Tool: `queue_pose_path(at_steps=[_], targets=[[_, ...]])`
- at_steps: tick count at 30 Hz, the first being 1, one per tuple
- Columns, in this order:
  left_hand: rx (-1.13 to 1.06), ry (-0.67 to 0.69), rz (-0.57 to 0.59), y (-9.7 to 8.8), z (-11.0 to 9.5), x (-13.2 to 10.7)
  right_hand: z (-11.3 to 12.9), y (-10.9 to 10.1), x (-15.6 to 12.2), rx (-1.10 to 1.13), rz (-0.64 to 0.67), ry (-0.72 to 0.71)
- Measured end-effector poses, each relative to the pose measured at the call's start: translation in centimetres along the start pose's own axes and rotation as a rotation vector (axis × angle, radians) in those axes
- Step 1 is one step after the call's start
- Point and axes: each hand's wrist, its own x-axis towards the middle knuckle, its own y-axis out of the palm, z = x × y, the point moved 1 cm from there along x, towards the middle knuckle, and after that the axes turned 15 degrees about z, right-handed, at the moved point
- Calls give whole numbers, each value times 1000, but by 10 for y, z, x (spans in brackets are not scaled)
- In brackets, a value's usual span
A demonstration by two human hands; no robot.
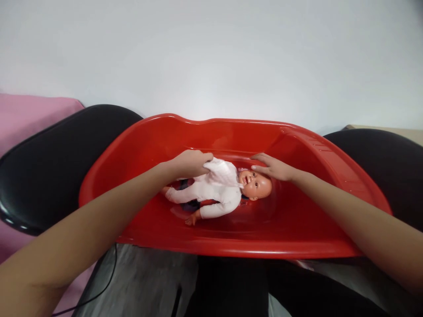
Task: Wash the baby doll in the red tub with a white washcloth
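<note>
A baby doll [228, 189] in a pale pink top lies on its back inside a red plastic baby bathtub [297, 220], head to the right. My left hand [190, 162] is closed on the pink cloth at the doll's far shoulder. My right hand [272, 166] rests on top of the doll's head, fingers stretched out flat and close together. One doll hand [191, 220] points toward the tub's near wall.
The tub rests across two black padded seats, one at the left [53, 167] and one at the right [393, 163]. A pink cloth [23, 114] lies far left. A white wall fills the background. A thin black cable [105, 281] hangs below the tub.
</note>
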Motion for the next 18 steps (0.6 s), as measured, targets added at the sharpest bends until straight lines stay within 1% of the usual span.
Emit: queue_pose_path(at_steps=[1,2,4,6,7,9,11,13,15,16,18], targets=[[-3,-30,-117,-6,-2,-4,5,-2,-1,8,-38,-9],[-6,-49,-204,-10,-3,-7,11,-4,-2,26,-77,-10],[-24,-75,-318,-11,-6,-13,24,-9,-5,96,-152,13],[-59,-87,-385,-7,-8,-16,42,-12,-11,205,-186,36],[-80,-87,-403,-4,-9,-16,53,-12,-15,280,-172,36],[-130,-72,-423,1,-13,-15,78,-6,-20,457,-73,3],[-179,-49,-438,7,-17,-13,105,4,-22,604,65,-69],[-218,-29,-450,10,-20,-12,129,17,-20,680,136,-151],[-235,-2,-459,12,-23,-12,144,30,-14,753,132,-193],[-240,19,-459,12,-24,-13,147,36,-11,775,123,-200],[-229,62,-442,11,-24,-13,147,44,-7,762,101,-185]])
